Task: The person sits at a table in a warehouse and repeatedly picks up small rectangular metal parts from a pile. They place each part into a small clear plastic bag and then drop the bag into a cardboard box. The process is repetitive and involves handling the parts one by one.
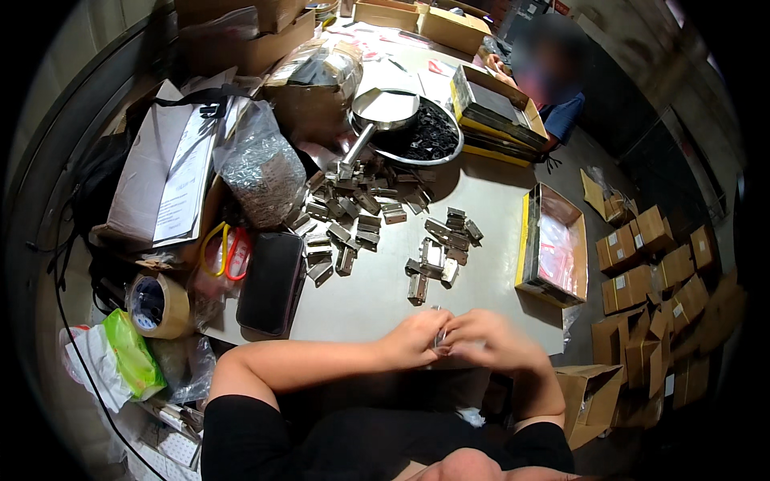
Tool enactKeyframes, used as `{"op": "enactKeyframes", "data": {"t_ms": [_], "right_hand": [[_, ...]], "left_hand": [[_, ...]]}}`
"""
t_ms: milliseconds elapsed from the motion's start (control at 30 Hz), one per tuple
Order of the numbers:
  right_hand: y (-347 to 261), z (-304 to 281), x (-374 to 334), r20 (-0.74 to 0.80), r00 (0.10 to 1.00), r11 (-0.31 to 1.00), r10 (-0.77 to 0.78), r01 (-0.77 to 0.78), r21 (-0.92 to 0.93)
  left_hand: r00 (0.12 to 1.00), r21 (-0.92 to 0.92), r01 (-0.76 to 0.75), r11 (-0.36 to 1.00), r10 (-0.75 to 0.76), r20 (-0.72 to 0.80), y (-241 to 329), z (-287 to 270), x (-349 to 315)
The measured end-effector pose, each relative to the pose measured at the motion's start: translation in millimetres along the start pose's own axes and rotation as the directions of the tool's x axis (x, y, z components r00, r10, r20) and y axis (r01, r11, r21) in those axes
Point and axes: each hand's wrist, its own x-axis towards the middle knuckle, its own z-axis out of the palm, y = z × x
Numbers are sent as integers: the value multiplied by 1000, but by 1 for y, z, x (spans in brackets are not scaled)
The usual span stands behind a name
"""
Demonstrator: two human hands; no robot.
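Observation:
Near the table's front edge, my left hand is closed around a small shiny metal piece, mostly hidden by fingers. My right hand, slightly blurred, meets it from the other side with bent fingers at the same piece. Just beyond my hands lies a small group of metal hinges, some folded together. Farther left spreads a larger heap of similar hinges. Behind that heap, a metal pan with a handle rests on a round basin of small black parts.
An open box with plastic bags stands at right; stacked boxes lie beyond it. A phone, scissors, a tape roll and a bag of small metal parts crowd the left. Another person sits at far right. Cartons cover the floor.

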Motion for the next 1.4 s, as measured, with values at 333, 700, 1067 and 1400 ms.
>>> {"op": "enactKeyframes", "data": {"t_ms": [333, 700, 1067, 1400], "right_hand": [[71, 10, 67, -378, 923, 972, 69, -148, -184], [107, 15, 4, -544, 735, 912, 404, -276, 304], [90, 14, -27, -621, 638, 800, 456, -599, -28], [93, -3, 20, -482, 876, 961, -4, -131, -245]], "left_hand": [[973, 15, -201, 979, 198, 118, -17, 11, 5], [998, -197, 61, 979, -56, 28, -5, 1, 9], [993, -311, 110, 944, -90, 78, -3, 1, 9], [962, -517, 263, 814, -183, 202, -13, 3, 10]]}}
